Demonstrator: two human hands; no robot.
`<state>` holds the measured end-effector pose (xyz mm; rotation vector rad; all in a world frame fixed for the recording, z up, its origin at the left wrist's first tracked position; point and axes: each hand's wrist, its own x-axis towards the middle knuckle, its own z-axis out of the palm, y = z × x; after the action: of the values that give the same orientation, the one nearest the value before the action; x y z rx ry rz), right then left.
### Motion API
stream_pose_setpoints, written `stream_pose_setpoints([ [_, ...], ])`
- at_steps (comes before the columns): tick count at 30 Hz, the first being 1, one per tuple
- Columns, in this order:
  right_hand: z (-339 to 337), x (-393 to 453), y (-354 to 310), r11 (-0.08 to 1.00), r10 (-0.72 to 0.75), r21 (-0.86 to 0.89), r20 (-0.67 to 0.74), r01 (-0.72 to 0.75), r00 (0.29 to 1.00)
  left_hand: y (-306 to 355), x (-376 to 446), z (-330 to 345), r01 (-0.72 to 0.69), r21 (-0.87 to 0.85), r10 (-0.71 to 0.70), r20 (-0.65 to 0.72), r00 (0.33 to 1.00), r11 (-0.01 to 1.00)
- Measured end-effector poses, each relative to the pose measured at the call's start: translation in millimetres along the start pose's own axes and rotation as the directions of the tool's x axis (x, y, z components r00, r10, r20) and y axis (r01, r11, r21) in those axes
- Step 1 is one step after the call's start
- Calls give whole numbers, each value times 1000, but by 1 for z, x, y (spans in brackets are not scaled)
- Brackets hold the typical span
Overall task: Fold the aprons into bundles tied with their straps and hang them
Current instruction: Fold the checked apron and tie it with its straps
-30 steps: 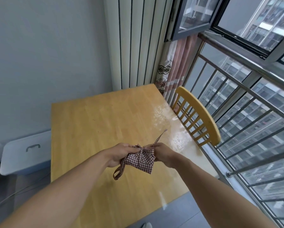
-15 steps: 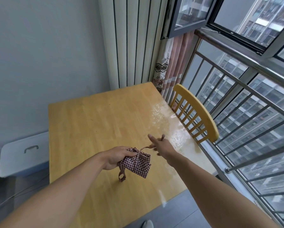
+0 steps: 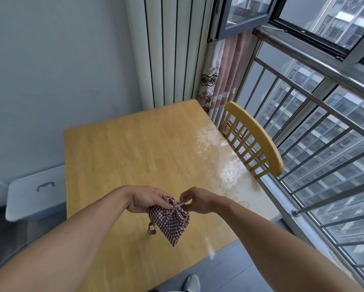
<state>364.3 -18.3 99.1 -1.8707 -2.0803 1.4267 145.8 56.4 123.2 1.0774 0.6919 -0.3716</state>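
The hands work close together above the tabletop: the left hand grips the checked apron bundle to steady it while the right hand pinches the strap, apparently tightening the knot.

A pale grey wall stood behind a light wooden table. A white ribbed radiator rose at the table's far edge, with a patterned pink curtain beside it. A yellow chair sat along the table's right edge, against a railed window. Daylight glared on the tabletop. A white lidded box sat left, on grey floor.
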Motion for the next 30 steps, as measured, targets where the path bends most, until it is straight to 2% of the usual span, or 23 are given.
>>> stream_pose_setpoints([
  [4, -11, -1, 5, 994, 91, 79, -203, -77, 975, 2, -4, 0, 39, 45, -39, 0, 999, 998],
  [8, -31, -7, 1, 993, 86, 110, -382, -47, 920, 3, -4, 2, 61, 74, -60, -24, 998, 995],
  [12, -46, -11, 3, 941, 176, 338, -460, -11, 870, 1, -2, -4, -19, 0, 19, -13, 1000, 1000],
  [14, -49, -15, 5, 872, 231, 489, -452, 23, 861, 4, -3, -5, -116, -104, 115, -17, 993, 988],
  [17, -42, -21, 6, 690, 313, 721, -367, 56, 876, 16, -6, -2, -252, -274, 239, -80, 968, 928],
  [20, -25, -20, 9, 625, 350, 781, -298, 16, 888, 29, -8, 3, -379, -356, 303, -253, 919, 854],
  [25, 3, -25, 7, 521, 372, 853, -197, -28, 907, 33, -3, -3, -523, -411, 254, -550, 795, 747],
  [27, 12, -28, 6, 522, 386, 851, -176, -57, 905, 29, 1, -9, -560, -422, 189, -654, 733, 713],
  [30, 21, -34, 4, 536, 400, 841, -172, -77, 900, 29, 5, -9, -573, -399, 78, -770, 634, 716],
])
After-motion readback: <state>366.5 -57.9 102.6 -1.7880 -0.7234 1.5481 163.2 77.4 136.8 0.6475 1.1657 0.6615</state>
